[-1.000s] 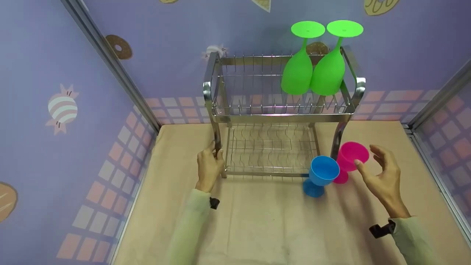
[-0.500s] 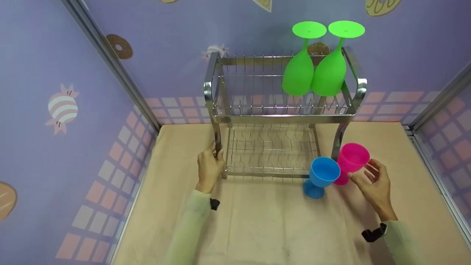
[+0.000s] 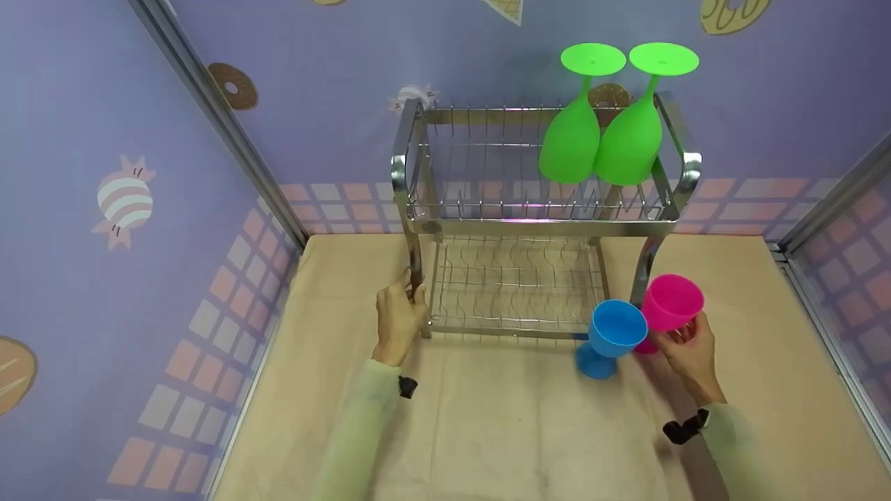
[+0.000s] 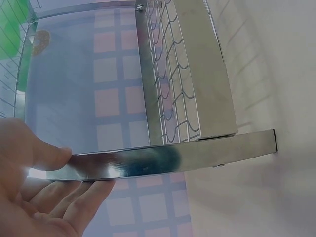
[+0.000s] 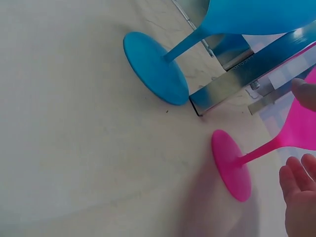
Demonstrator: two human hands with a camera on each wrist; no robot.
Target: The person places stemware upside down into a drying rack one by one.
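Fingers [image 5: 299,173] and thumb [image 5: 307,94] of right hand [image 3: 691,355] astride pink goblet [image 3: 672,303]

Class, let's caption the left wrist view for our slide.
A left hand grips a shiny leg of the metal rack, with a patterned wall behind.

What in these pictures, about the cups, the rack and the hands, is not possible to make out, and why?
- Right wrist view: tops of the blue cup and pink cup, cut off by picture edges.
- Right wrist view: whether the right hand touches the pink cup; the right edge cuts off both.
- Head view: insides of the upturned green cups, hidden by their own walls.
- Right wrist view: the marking on the rack, too small to read.
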